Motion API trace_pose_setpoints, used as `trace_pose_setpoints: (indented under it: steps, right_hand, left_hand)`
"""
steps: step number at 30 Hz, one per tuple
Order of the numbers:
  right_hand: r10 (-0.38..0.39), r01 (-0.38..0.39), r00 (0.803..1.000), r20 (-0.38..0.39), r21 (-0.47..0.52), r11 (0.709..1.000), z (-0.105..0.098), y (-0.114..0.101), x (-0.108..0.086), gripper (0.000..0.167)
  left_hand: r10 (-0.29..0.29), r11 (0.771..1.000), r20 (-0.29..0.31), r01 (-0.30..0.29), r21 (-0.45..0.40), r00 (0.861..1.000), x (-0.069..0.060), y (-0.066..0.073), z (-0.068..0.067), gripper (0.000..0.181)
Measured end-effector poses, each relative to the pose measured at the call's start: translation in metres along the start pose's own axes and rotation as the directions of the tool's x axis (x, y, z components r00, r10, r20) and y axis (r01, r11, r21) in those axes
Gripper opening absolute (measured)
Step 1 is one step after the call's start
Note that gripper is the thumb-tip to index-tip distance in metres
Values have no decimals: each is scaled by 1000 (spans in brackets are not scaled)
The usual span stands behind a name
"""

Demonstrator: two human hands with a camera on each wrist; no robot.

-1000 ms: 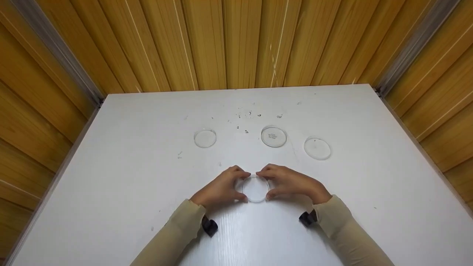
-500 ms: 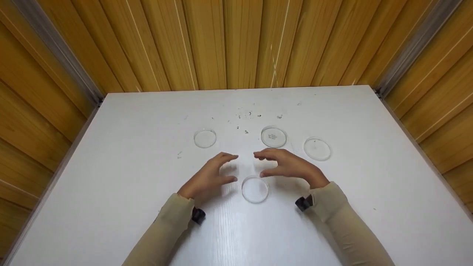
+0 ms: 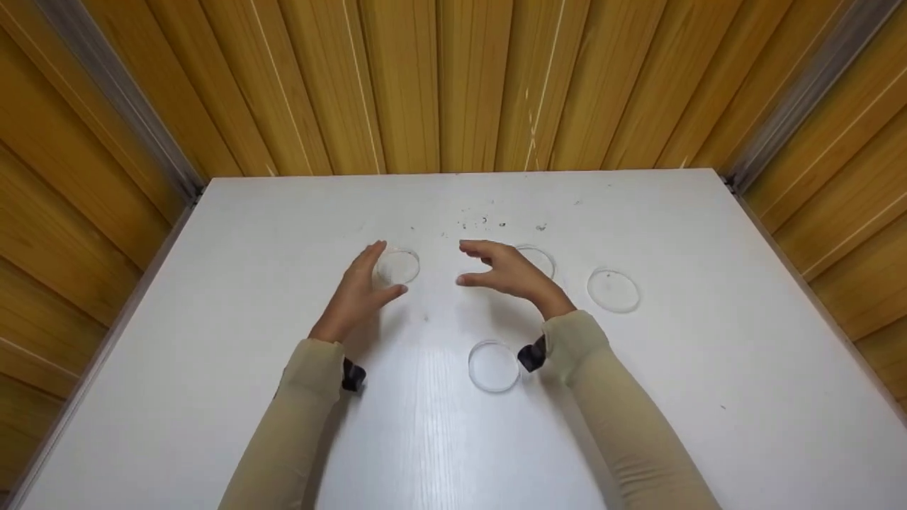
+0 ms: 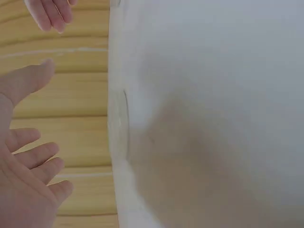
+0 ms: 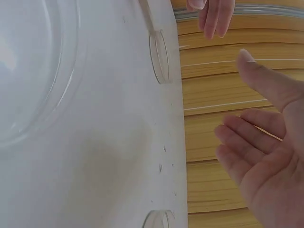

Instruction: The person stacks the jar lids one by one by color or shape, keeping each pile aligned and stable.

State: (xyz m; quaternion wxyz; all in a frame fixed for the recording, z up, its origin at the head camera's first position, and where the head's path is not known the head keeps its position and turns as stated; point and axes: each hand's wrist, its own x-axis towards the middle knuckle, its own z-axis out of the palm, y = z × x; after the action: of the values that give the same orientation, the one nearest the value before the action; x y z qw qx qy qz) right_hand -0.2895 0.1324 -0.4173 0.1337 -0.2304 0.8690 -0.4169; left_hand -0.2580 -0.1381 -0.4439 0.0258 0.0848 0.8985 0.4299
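Note:
My left hand (image 3: 358,297) hovers at the left edge of a clear petri dish (image 3: 400,267), thumb spread from the fingers, holding nothing. In the left wrist view that petri dish (image 4: 118,124) looks low and edge-on beyond the hand. My right hand (image 3: 508,271) is raised over the table to the right of it, thumb and fingers apart and nothing between them. It partly hides a second petri dish (image 3: 540,259) behind it. Nearer to me lies another petri dish (image 3: 494,367), close by the right wrist; this petri dish (image 5: 31,71) looms large in the right wrist view.
A further petri dish (image 3: 613,290) lies at the right on the white table (image 3: 177,397). Small dark specks (image 3: 484,221) are scattered toward the back. Yellow wood-look panels (image 3: 425,85) wall the table at the back and sides.
Both hands have let go of the near petri dish, which stays on the table. They have moved forward and left, the left hand to the left-hand dish.

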Motion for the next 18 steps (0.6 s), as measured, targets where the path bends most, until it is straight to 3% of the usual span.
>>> trace_pose_setpoints:
  steps: [6, 18]
  right_hand:
    - [52, -51, 999, -11, 35, 998, 16, 1, 22, 72]
    - [152, -154, 988, 32, 98, 983, 43, -8, 54, 81]
  left_hand:
    - [-140, 989, 49, 142, -39, 989, 7, -12, 1, 88]
    - [-251, 968, 102, 253, -6, 963, 20, -18, 12, 91]
